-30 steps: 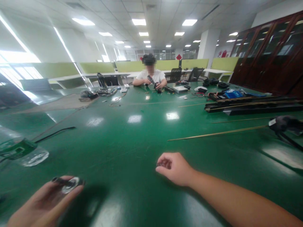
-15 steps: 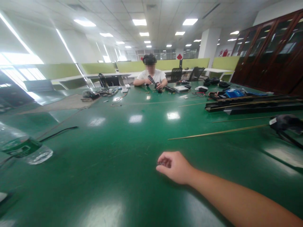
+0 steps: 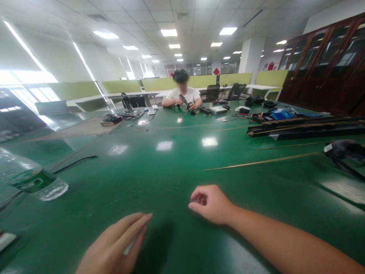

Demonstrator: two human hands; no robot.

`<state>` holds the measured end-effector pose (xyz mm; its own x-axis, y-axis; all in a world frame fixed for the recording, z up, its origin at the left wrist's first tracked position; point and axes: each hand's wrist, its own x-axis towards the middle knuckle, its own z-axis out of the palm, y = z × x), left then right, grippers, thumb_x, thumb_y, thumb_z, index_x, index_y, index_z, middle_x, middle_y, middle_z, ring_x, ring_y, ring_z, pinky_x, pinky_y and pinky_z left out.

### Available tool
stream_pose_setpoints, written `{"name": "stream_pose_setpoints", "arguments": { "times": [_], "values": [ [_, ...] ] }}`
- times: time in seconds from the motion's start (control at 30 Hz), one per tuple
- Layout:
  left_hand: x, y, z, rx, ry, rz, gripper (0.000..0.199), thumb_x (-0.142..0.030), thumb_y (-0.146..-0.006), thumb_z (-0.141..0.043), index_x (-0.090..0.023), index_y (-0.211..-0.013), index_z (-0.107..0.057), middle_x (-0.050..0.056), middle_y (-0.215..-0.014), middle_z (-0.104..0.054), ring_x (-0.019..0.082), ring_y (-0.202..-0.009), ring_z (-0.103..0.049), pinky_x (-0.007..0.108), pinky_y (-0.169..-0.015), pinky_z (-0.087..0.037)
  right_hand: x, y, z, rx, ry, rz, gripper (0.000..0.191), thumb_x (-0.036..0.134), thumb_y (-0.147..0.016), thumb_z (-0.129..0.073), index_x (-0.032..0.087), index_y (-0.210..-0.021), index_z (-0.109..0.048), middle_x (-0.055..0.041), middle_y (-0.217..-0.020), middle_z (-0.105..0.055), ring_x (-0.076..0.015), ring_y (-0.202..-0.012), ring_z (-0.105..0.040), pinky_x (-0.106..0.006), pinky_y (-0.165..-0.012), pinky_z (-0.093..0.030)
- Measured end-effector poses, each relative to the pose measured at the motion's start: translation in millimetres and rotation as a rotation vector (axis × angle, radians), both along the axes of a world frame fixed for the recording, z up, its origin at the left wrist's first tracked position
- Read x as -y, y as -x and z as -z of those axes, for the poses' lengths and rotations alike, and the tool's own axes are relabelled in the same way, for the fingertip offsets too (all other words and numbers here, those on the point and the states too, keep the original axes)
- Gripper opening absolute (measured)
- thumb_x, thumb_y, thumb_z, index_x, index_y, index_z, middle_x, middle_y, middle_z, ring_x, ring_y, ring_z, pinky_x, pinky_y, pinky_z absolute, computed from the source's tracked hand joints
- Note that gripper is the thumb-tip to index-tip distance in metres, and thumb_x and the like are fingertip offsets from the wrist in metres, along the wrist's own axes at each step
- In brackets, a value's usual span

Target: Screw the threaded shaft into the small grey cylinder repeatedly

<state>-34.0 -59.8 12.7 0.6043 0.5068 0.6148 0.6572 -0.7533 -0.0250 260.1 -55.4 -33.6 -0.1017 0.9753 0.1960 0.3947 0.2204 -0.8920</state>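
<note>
My right hand [image 3: 212,205] rests low over the green table [image 3: 128,182], its fingers curled round a small dark, knobbly object [image 3: 194,200]. Only the edge of that object shows between thumb and fingertips, so I cannot tell its kind. At the bottom, my left hand [image 3: 116,243] is over the table to the left of my right hand. Its fingers are stretched out towards the right hand, with a gap between thumb and fingers. A pale patch shows through that gap, perhaps glare on the tabletop.
A clear plastic bottle with a green label [image 3: 34,179] lies at the left, near a black cable [image 3: 75,163]. Thin brass-coloured rods [image 3: 262,161] and black channels [image 3: 308,127] lie at the right. Across the table a person [image 3: 182,93] holds a power tool [image 3: 184,99].
My left hand has come into view from the bottom edge. My right hand stays almost in place, still curled round the small dark object. The view has shifted slightly.
</note>
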Motion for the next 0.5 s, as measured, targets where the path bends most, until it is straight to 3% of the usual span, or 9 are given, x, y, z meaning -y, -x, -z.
{"name": "stream_pose_setpoints", "arguments": {
  "times": [0.13,0.27,0.37,0.5],
  "values": [
    [-10.9,-67.6,-1.5,-0.157,0.006,0.123,0.031,-0.017,-0.096,-0.045,-0.021,-0.123,-0.061,0.007,-0.113,-0.069,0.021,-0.094,-0.067,0.033,-0.079,-0.057,-0.2,-1.4,1.2,-0.037,-0.052,-0.06,0.014,0.029,-0.077,-0.074,0.015,-0.078,-0.072,0.0,-0.064,-0.064,-0.0121,-0.055,-0.056,-0.021,-0.053,-0.041],
    [-15.3,-112.4,3.0,-0.2,0.113,0.252,0.025,-0.01,-0.092,-0.044,-0.019,-0.102,-0.065,0.006,-0.093,-0.068,0.022,-0.076,-0.063,0.034,-0.066,-0.054,-0.9,-2.6,-1.6,0.025,-0.183,-0.131,0.016,0.022,-0.073,-0.074,0.015,-0.062,-0.065,0.0026,-0.058,-0.057,-0.0108,-0.054,-0.051,-0.021,-0.052,-0.037],
    [-21.3,-114.7,7.0,-0.151,0.132,0.291,0.025,-0.013,-0.095,-0.041,-0.019,-0.092,-0.065,0.005,-0.084,-0.067,0.021,-0.071,-0.062,0.033,-0.064,-0.052,-1.2,-1.6,-3.0,0.035,-0.164,-0.147,0.014,0.02,-0.07,-0.076,0.015,-0.062,-0.065,0.0032,-0.057,-0.057,-0.0105,-0.054,-0.052,-0.021,-0.051,-0.036],
    [-27.9,-73.2,1.2,-0.043,0.106,0.232,0.021,-0.023,-0.098,-0.047,-0.023,-0.102,-0.067,0.003,-0.092,-0.072,0.02,-0.081,-0.067,0.032,-0.074,-0.053,-1.0,0.2,-0.9,-0.019,-0.055,-0.188,0.017,0.03,-0.073,-0.079,0.015,-0.074,-0.072,0.0015,-0.062,-0.062,-0.0108,-0.054,-0.055,-0.02,-0.05,-0.04]
  ]
}}
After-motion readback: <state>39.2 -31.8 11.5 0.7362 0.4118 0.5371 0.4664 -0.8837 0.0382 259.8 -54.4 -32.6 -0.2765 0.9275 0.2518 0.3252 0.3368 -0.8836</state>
